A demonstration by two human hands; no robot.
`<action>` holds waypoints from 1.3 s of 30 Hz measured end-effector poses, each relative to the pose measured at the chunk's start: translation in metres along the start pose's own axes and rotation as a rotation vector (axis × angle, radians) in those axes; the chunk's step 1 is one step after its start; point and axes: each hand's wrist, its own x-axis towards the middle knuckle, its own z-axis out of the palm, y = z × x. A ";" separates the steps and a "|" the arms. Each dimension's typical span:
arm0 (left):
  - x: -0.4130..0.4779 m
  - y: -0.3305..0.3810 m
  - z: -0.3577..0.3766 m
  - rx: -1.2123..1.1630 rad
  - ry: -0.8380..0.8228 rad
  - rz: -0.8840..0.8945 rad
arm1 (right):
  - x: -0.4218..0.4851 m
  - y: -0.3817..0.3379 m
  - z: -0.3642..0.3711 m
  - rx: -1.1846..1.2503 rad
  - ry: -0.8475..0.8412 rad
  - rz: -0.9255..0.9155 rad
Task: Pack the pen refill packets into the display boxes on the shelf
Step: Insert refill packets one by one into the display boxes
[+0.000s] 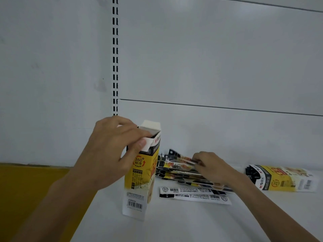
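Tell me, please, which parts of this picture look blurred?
Head view: the right hand and the packets it pinches are motion-blurred; the lying box at far right is soft; the upright box in the left hand reads fairly sharp.

Slotted upright (115, 56) in white, with paired black slots stacked in one vertical column. Right of the upright, a pale grey-white back panel (209, 58), crossed by a thin dark seam (218, 107) that starts at the upright's lower end and slopes slightly down to the right. Far right of the upright and high up, a second dark seam (262, 4). Left of the upright, another plain panel (52, 67) with faint smudges (100, 86) close by. Below and left of the upright, a flat mustard-yellow surface (35, 189).
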 end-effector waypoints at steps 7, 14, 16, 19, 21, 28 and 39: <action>0.005 0.037 0.003 0.129 0.066 -0.144 | -0.007 -0.023 -0.035 0.452 0.188 -0.013; -0.004 0.029 0.019 0.010 0.148 -0.149 | -0.021 -0.060 -0.087 0.769 0.569 -0.162; -0.005 0.029 0.019 -0.040 0.173 -0.168 | -0.028 -0.074 -0.104 0.884 0.645 -0.268; -0.005 0.031 0.018 -0.076 0.186 -0.190 | -0.038 -0.089 -0.118 1.162 0.606 -0.509; -0.006 0.031 0.018 -0.142 0.179 -0.209 | -0.038 -0.097 -0.120 1.185 0.562 -0.592; -0.010 0.032 0.018 -0.300 0.056 -0.330 | -0.017 -0.099 -0.103 1.052 0.365 -0.569; -0.012 0.034 0.018 -0.336 0.007 -0.312 | -0.005 -0.103 -0.089 0.648 0.099 -0.541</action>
